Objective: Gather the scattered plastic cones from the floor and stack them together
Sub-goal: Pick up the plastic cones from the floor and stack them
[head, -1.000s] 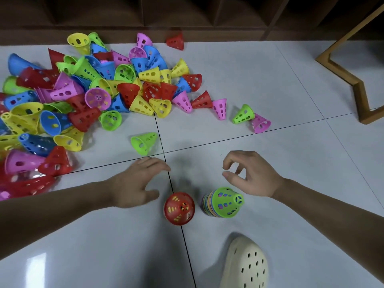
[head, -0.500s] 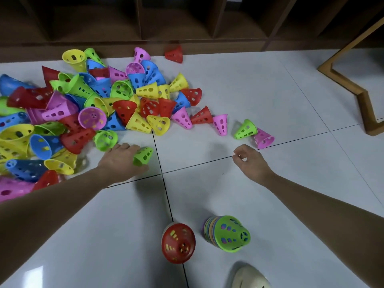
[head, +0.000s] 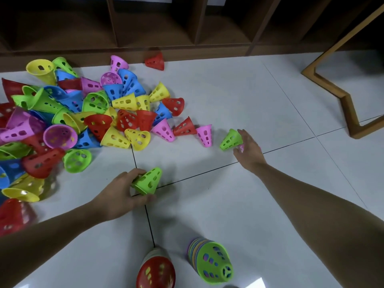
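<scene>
The left hand [head: 118, 194] has its fingers curled round the wide end of a green cone [head: 148, 180] at lower centre of the frame, tip pointing up and right. The right hand [head: 248, 150] reaches to the right of centre, fingers partly bent against a second green cone [head: 231, 140], with something pink showing under the palm; whether the fingers have closed on either I cannot tell.

To do this step well, I would turn each cone so its open mouth faces down, then drop it straight over a stack, tip into mouth, without tilting. Two stacks wait at the bottom edge: a red-topped stack [head: 155, 271] and a green-topped stack [head: 212, 260]. Lifting clear of the floor [head: 228, 90] rather than dragging should avoid knocking neighbours.

The main pile [head: 83, 121] fills the left and upper left; its left side runs out of frame, so the count remaining is unknown. The red-topped stack is cut by the bottom edge. Both hands are motion-blurred, and the pink object is mostly hidden.
</scene>
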`<state>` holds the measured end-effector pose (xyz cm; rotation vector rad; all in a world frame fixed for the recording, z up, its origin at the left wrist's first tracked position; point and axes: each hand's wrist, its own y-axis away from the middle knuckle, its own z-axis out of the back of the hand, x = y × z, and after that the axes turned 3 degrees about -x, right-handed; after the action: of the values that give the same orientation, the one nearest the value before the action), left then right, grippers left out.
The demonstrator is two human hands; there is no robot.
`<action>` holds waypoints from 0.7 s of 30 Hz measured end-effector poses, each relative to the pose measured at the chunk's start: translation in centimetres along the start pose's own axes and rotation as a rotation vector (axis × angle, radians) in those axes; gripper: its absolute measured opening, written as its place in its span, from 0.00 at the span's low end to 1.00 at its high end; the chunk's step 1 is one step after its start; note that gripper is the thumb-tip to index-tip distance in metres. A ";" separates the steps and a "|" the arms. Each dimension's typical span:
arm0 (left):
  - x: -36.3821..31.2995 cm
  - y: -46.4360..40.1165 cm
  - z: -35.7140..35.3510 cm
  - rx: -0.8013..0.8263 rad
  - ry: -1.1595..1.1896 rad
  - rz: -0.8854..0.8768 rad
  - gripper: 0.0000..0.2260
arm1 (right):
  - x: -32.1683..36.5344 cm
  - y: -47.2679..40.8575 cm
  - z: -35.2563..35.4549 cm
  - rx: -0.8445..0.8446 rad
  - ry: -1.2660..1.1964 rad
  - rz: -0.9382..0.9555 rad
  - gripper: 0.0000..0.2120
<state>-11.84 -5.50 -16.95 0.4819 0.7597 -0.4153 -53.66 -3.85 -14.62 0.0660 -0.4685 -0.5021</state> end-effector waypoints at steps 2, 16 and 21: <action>-0.6 0.0 0.0 -0.013 0.020 -0.020 0.29 | 0.1 -0.9 -0.3 0.013 -0.078 -0.080 0.30; -0.5 1.1 1.2 0.018 0.082 0.020 0.26 | 1.8 0.3 -4.9 0.190 -0.010 -0.103 0.32; -1.1 2.8 1.6 0.062 0.156 0.042 0.20 | 1.0 1.5 -4.7 0.194 0.187 -0.080 0.31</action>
<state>-10.31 -3.91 -14.43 0.5928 0.8872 -0.3658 -50.14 -3.24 -18.13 0.3162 -0.3312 -0.5226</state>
